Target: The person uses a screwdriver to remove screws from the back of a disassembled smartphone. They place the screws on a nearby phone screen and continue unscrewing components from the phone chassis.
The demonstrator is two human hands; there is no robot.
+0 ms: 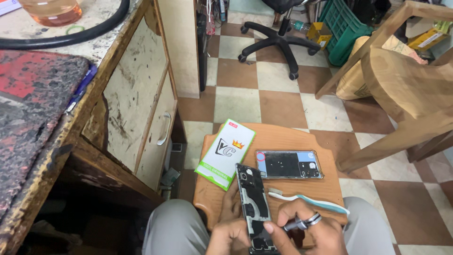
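Note:
An opened phone (255, 203) with its back off shows dark inner parts; my left hand (231, 231) holds it from beneath at the lower end. My right hand (306, 229) rests beside its right edge, thumb touching the phone, gripping a small dark metal tool (302, 223). Both hands hover over a small wooden stool (283, 137) in front of my knees. On the stool lie a clear phone back cover (289, 164), a white and teal toothbrush (311, 200) and a white and green flat packet (226, 152).
A worn wooden workbench (75, 94) with a cabinet door stands at left, with a black hose (71, 35) and a jar of orange liquid (52, 10) on top. A wooden chair (406, 89), an office chair base (278, 42) and a green crate (344, 28) stand on the chequered floor.

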